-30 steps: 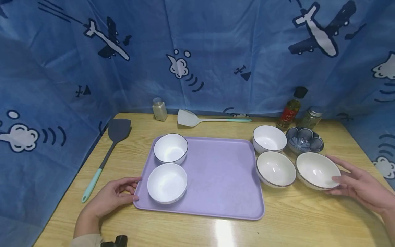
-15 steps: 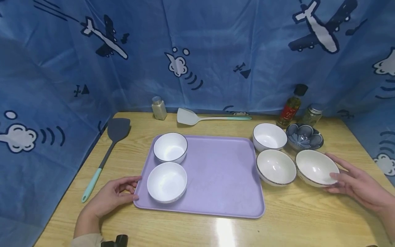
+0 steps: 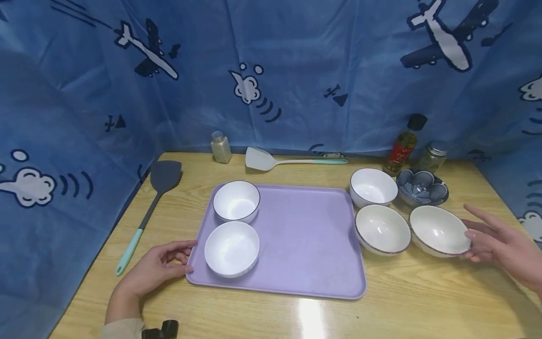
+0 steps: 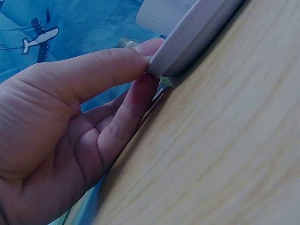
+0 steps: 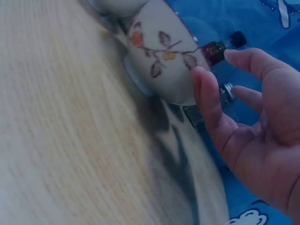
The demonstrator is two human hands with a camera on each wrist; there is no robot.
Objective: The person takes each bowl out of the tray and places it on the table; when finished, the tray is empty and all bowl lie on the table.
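My left hand (image 3: pixel 152 267) pinches the left edge of a lilac tray (image 3: pixel 309 240); in the left wrist view the thumb lies on the tray rim (image 4: pixel 185 40) and a finger sits under it. Two white bowls, a dark-rimmed one (image 3: pixel 236 201) behind another (image 3: pixel 232 248), stand on the tray's left side. At the right, my right hand (image 3: pixel 504 242) has its fingers spread beside a cream bowl (image 3: pixel 440 230), fingertips at its outer right side. The right wrist view shows this bowl's floral outside (image 5: pixel 164 54); whether the fingertips touch it I cannot tell.
Right of the tray stand another cream bowl (image 3: pixel 382 229), a white bowl (image 3: pixel 373 187) and a dark patterned bowl (image 3: pixel 422 187). Behind are a red-labelled bottle (image 3: pixel 400 146), a glass jar (image 3: pixel 432 157), a white-headed spatula (image 3: pixel 260 159) and a shaker (image 3: pixel 221 147). A dark spatula (image 3: pixel 165 176) lies left.
My right hand has loosened from the cream bowl and shifted slightly right, fingers spreading off its rim. The left hand still holds the tray edge. The bowls stay put; the view shifts slightly.
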